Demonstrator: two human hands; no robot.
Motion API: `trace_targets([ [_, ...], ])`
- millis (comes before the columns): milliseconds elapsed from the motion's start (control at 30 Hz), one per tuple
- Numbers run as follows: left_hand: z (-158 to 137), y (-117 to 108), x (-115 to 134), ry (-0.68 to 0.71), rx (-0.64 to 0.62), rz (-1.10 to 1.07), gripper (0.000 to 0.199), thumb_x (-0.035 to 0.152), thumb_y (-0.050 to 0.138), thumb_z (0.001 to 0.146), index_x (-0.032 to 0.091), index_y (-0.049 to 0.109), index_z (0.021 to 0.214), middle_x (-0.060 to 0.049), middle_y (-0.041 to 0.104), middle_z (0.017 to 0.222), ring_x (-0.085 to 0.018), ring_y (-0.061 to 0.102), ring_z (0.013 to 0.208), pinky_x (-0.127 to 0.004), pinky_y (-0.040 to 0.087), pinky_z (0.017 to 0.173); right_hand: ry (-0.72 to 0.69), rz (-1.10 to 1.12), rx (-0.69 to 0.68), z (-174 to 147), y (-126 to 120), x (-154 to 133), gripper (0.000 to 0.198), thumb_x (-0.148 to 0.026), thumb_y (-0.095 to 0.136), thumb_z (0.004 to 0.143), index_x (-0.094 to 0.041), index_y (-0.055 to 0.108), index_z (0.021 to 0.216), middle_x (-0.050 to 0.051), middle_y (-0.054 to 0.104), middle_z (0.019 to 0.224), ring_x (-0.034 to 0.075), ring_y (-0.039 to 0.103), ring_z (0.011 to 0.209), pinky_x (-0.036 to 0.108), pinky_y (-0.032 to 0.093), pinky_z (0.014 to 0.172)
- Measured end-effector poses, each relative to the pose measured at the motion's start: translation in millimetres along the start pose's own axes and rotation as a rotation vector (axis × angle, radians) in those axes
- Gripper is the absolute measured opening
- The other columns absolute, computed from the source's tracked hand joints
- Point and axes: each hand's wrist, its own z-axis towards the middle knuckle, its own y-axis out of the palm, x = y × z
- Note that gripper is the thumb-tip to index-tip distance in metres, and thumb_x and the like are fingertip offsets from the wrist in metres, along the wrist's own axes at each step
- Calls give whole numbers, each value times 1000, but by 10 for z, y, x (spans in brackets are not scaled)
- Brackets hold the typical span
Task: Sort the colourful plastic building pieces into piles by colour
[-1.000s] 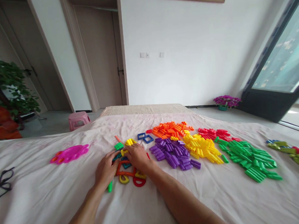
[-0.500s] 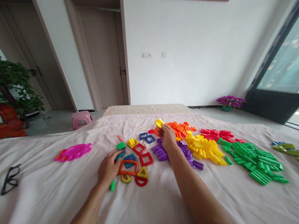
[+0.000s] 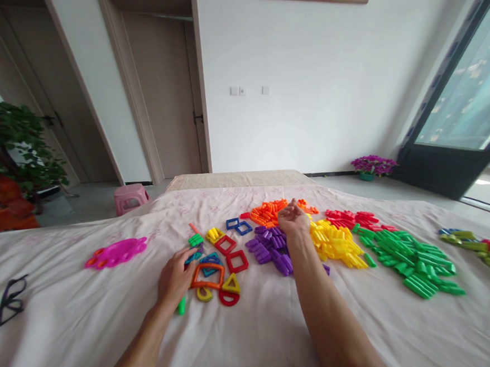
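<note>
My left hand [image 3: 176,276] is low over the cloth, its fingers closed round the edge of a teal plastic piece [image 3: 195,256]. Close beside it lie an orange square frame [image 3: 209,285], yellow triangle frame [image 3: 231,284], red half-round frame [image 3: 229,298] and blue-teal frames [image 3: 210,258]. My right hand [image 3: 294,219], fingers curled, is between the orange pile [image 3: 268,212] and the yellow pile [image 3: 335,241] of plastic tube pieces. Whether it holds anything is hidden. Purple pieces [image 3: 270,247] lie just left of its wrist.
Red pieces [image 3: 348,219] and a green pile [image 3: 405,253] lie to the right, with multicoloured pieces [image 3: 480,245] at the far right. Leftward are a magenta plastic tray [image 3: 122,252] and black glasses [image 3: 12,300]. A pink stool [image 3: 131,199] stands beyond the cloth-covered surface [image 3: 256,339].
My right hand has moved right and turned over, from the orange pile toward the yellow one. The yellow pieces in its fingers no longer show. My left hand has barely moved.
</note>
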Motion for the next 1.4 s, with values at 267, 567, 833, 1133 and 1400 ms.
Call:
trace_targets([
  [267, 4, -9, 8, -48, -3, -36, 38, 24, 48, 88, 21, 64, 122, -7, 65, 130, -21, 58, 122, -36, 41, 108, 132, -690, -382, -637, 643, 1028, 39, -14, 51, 78, -16, 65, 115, 9, 72, 109, 18, 68, 94, 29, 53, 78],
  [567, 9, -60, 68, -78, -12, -79, 38, 23, 48, 88, 21, 65, 121, -7, 66, 128, -22, 59, 120, -36, 42, 106, -384, -1639, -900, -853, 1097, 1196, 45, -21, 52, 89, -22, 60, 132, 12, 66, 124, 26, 59, 115, 37, 46, 95],
  [833, 18, -59, 36, -180, -13, -166, 38, 26, 46, 89, 22, 65, 122, -5, 68, 127, -22, 61, 119, -35, 45, 103, -403, -1498, -772, -892, 1027, 1170, 31, -12, 54, 83, -20, 72, 107, 9, 65, 110, 19, 63, 99, 27, 46, 85],
  [1133, 2, -60, 23, -224, 55, -307, 38, 27, 44, 89, 21, 67, 119, -6, 70, 125, -20, 64, 116, -33, 47, 101, -586, -1214, -545, -529, 539, 380, 24, -13, 54, 79, -17, 74, 92, 7, 65, 93, 17, 61, 84, 28, 49, 79],
  [1400, 5, -58, 8, -249, 98, -342, 35, 27, 44, 89, 21, 68, 114, -5, 71, 121, -19, 65, 114, -31, 49, 98, -650, -1597, -109, -107, -453, -601, 29, -21, 51, 82, -19, 75, 98, 9, 66, 104, 19, 61, 85, 32, 46, 76],
])
